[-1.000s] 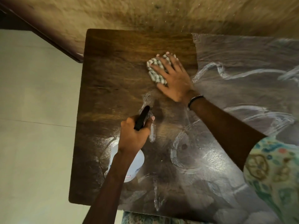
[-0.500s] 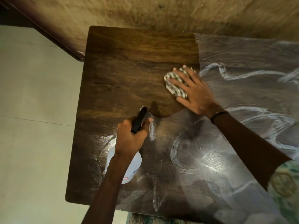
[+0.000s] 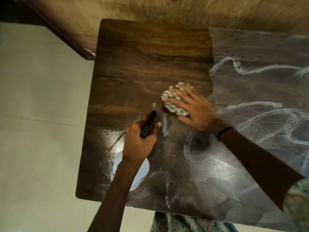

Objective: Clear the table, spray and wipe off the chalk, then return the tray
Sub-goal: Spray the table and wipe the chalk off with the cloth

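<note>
My right hand (image 3: 192, 106) presses a folded green-and-white checked cloth (image 3: 173, 101) flat on the dark wooden table (image 3: 142, 64), near its middle. My left hand (image 3: 138, 143) grips a white spray bottle (image 3: 132, 171) by its black trigger head (image 3: 148, 123); the bottle stands on the table's near left part, mostly hidden under my wrist. The far left area of the table looks wiped and dark. White chalk swirls (image 3: 267, 114) cover the right half, and a chalk ring (image 3: 199, 149) lies just in front of my right wrist.
The table's left edge (image 3: 87, 131) borders pale floor tiles (image 3: 38, 114). A tan wall (image 3: 167, 9) runs behind the table. Patterned fabric of my clothing (image 3: 184, 223) shows below the near edge. No tray is in view.
My right hand has dragged the cloth from the far middle of the table to the right and then back toward me, close to the spray bottle. My left hand stays on the bottle.
</note>
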